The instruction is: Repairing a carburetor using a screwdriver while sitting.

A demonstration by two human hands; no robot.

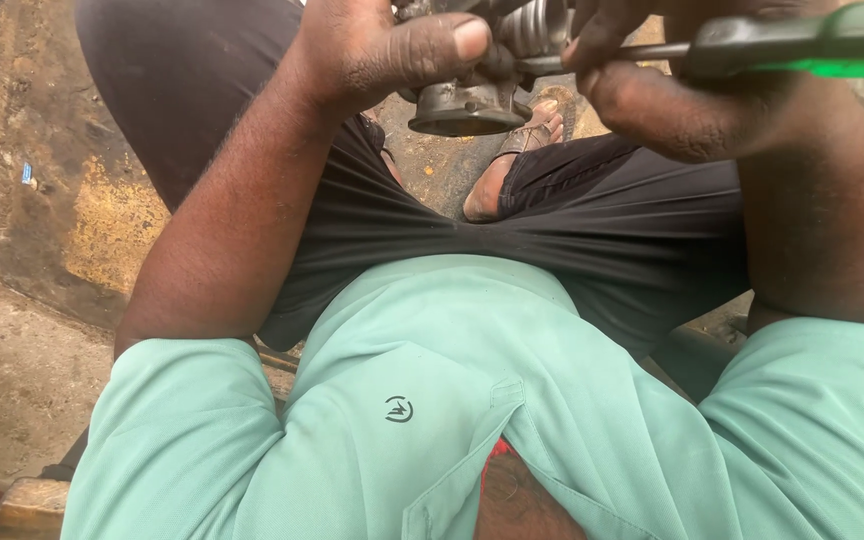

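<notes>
2 hands up at top of frame, over the lap. Left hand (382, 50): fingers wrapped tight on 1 grey metal part (472, 95), thumb lying across its front; part sits between both hands, above the sandalled foot (522, 150). Right hand (672, 90): fingers clamped round 1 screwdriver (752, 45), green handle, dark shaft; tip lies against the part. 1 foot visible, 1 sandal. Black trousers (602, 230), mint-green shirt (452, 400). Stained concrete ground (32, 250) on the left.

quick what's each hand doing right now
Left hand: closed on the metal part.
Right hand: closed on the screwdriver.
</notes>
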